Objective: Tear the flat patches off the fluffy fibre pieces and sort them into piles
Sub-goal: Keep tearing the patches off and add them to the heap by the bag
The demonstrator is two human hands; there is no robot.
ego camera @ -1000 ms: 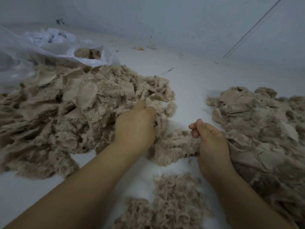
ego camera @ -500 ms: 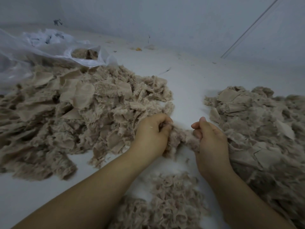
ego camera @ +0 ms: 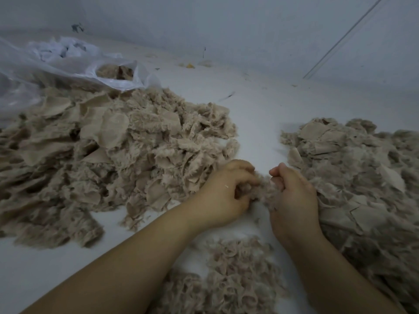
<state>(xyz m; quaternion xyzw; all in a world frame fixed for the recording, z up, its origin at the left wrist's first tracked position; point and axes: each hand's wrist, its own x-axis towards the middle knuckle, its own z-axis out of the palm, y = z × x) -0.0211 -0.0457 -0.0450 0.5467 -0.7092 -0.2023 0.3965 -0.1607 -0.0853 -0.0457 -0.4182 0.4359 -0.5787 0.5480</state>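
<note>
While both hands work same tuft, head view shows fluffy fibre piece point(ego camera: 263, 192) stretched between them, long axis 9-to-3 o'clock. Left hand point(ego camera: 223, 196) grips its 9 o'clock end, fingers curled; right hand point(ego camera: 292, 197) pinches 3 o'clock end. Flat patch not discernible. Unsorted heap point(ego camera: 108, 159) at 9 o'clock, second pile point(ego camera: 362, 177) at 3, fluffy pile point(ego camera: 229, 279) at 6. White surface point(ego camera: 256, 114); plastic bag point(ego camera: 68, 64) at 10; pale wall behind.
</note>
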